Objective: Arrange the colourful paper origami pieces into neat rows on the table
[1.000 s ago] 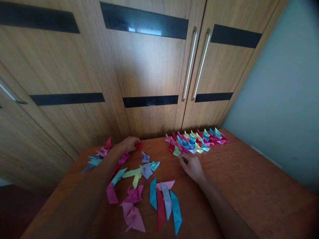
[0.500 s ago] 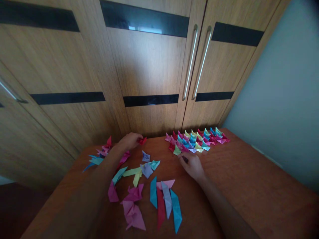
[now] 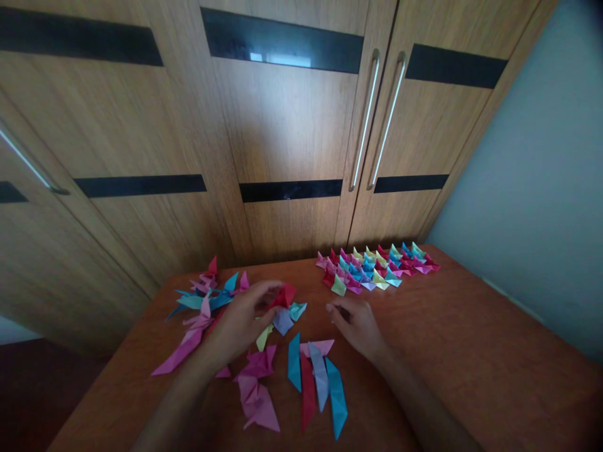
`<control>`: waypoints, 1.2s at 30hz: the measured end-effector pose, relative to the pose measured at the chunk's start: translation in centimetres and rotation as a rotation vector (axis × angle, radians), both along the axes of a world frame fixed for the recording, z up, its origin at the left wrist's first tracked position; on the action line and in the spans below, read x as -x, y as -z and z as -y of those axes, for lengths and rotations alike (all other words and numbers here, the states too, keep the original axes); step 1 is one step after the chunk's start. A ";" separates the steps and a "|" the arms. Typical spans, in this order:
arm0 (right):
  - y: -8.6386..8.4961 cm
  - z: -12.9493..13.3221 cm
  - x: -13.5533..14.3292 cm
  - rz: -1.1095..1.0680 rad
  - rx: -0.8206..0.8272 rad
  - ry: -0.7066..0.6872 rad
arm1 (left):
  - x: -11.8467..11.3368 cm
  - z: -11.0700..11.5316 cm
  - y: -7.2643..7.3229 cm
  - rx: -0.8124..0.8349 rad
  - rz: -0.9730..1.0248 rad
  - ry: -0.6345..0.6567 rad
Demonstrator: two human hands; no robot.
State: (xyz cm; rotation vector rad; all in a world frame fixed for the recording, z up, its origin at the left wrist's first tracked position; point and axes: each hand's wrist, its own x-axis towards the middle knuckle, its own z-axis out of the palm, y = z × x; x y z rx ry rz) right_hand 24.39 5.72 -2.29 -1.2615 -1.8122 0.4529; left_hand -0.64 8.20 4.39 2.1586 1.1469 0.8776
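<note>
My left hand (image 3: 242, 321) holds a red folded paper piece (image 3: 286, 294) between thumb and fingers, over the middle of the table. Just beneath and beside it lie a lilac folded paper piece (image 3: 283, 321) and a mint one (image 3: 297, 311). My right hand (image 3: 357, 323) is to the right, its fingers loosely curled, the thumb a little apart, and no paper visible in them. Beyond it stand rows of small origami pieces (image 3: 368, 279) with pointed tips, in several colours. A light green piece (image 3: 338, 286) sits at their near left corner.
Folded paper strips (image 3: 319, 376) lie near the front, beside pink folded pieces (image 3: 258, 405). Pink and blue origami (image 3: 198, 323) with long points spreads at the left, partly behind my left arm. The wooden table (image 3: 443, 351) meets a wardrobe (image 3: 287, 125) behind and a wall at right.
My left hand has come nearer and rightward from the table's back edge with the red folded paper. My right hand has drawn back slightly from the light green piece. The view has shifted a little.
</note>
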 end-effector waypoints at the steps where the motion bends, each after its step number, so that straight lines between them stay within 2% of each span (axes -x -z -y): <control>1: -0.1 0.4 0.5 -0.037 0.019 -0.039 | -0.1 1.0 0.1 -0.005 -0.034 0.009; 6: 0.0 1.7 2.2 -0.179 0.094 -0.222 | -0.7 4.4 0.7 -0.080 -0.128 0.013; 12: -0.8 2.4 2.9 -0.080 0.093 -0.362 | -0.1 5.8 2.6 -0.107 -0.185 0.039; 17: -1.0 2.7 3.2 -0.042 0.096 -0.355 | 0.3 5.9 2.9 -0.095 -0.192 0.026; 22: -0.6 2.9 3.6 -0.023 0.047 -0.329 | 0.1 6.1 3.0 -0.110 -0.148 0.068; 26: -0.4 3.0 3.6 -0.020 -0.013 -0.301 | 0.2 6.2 2.9 -0.174 -0.135 0.012; 31: -0.4 2.3 2.9 -0.006 -0.066 -0.175 | 1.1 5.6 2.5 -0.267 -0.134 -0.106; 33: -0.5 1.6 1.4 0.001 -0.119 -0.041 | 1.6 5.3 2.6 -0.298 -0.132 -0.154; 36: -0.6 0.3 -2.8 -0.005 -0.250 0.264 | 2.3 4.7 3.0 -0.354 -0.155 -0.185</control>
